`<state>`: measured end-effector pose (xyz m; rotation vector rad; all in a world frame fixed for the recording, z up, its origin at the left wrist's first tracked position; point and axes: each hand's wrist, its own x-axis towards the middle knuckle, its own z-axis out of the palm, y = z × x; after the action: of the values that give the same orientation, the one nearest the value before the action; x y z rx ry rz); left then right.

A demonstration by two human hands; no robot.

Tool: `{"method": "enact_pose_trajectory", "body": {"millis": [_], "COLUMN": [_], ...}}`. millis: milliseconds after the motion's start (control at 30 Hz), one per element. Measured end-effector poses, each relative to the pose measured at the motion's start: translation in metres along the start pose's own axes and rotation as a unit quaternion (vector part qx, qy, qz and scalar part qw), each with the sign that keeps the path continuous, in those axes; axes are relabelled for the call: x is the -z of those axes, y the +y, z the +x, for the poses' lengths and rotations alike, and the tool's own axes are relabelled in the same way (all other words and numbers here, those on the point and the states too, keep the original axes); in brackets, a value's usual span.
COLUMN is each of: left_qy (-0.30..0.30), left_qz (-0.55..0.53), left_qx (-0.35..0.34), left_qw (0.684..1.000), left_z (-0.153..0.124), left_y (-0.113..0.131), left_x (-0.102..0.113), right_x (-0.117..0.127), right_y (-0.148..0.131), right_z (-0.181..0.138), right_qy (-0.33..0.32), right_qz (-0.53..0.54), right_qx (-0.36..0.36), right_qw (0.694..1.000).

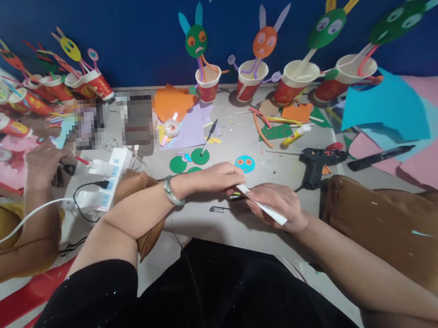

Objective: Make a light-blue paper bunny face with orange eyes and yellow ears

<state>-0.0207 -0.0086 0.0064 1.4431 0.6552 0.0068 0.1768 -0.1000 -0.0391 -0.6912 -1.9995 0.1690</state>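
Near the table's front edge, my left hand (222, 177) is closed at the far end of a narrow white paper strip (268, 209). Around the same strip my right hand (280, 202) is wrapped, and the near end sticks out below its palm. The strip slants down to the right; parts of it are hidden by fingers. Just beyond my hands lies a blue paper face (244, 164) with orange eyes. Left of it are green paper circles (178, 164), one under a pen (210, 136). A small metal clip-like piece (217, 210) lies below my left hand.
A black glue gun (313, 165) and a brown padded item (388, 228) are on the right. Red paper cups (249, 85) with paper-faced figures line the back. A power strip (116, 175) with cables stands left, near another person's hand (43, 162). Coloured paper (386, 109) lies far right.
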Motion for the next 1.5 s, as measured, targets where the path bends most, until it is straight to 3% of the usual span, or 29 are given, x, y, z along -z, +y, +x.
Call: {"method": "enact_pose_trajectory", "body": {"millis": [133,267,333,400,533,667,800,900,1033,1500], "left_qy": [-0.099,-0.180,-0.180,-0.156,-0.089,0.021,0.130,0.101,0.049,0.072], "left_qz": [0.015,0.027,0.050,0.085,0.148,0.113,0.138,0.212,0.264,0.285], "left_qx": [-0.040,-0.036,-0.041,-0.049,-0.031,-0.076,-0.136,-0.177,-0.203,-0.217], "left_qw": [0.994,0.983,0.982,0.983,0.984,0.990,0.972,0.956,0.942,0.931], "left_z": [-0.004,-0.005,-0.004,-0.003,0.000,0.004,-0.001,-0.007,-0.011,-0.011], "left_y": [0.001,0.003,0.004,0.003,-0.001,-0.006,-0.003,0.001,0.002,0.001], "left_x": [0.006,0.004,0.002,0.002,0.000,-0.006,-0.012,-0.013,-0.015,-0.024], "right_x": [0.009,0.017,0.016,0.014,0.010,0.010,0.008,0.006,0.007,0.006], "right_y": [-0.008,-0.006,0.000,0.009,0.020,0.016,0.008,0.004,0.002,-0.003], "right_z": [-0.002,-0.006,-0.010,-0.015,-0.017,-0.009,-0.006,-0.006,-0.004,-0.005], "right_qy": [0.006,-0.026,-0.029,0.020,0.123,0.112,0.046,-0.017,-0.029,-0.015], "right_qz": [0.089,0.255,0.302,0.303,0.145,0.005,-0.038,-0.026,-0.020,-0.017], "right_qx": [-0.147,-0.305,-0.325,-0.333,-0.359,-0.318,-0.247,-0.179,-0.104,-0.067], "right_qw": [0.985,0.917,0.896,0.893,0.913,0.942,0.967,0.983,0.994,0.998]}}
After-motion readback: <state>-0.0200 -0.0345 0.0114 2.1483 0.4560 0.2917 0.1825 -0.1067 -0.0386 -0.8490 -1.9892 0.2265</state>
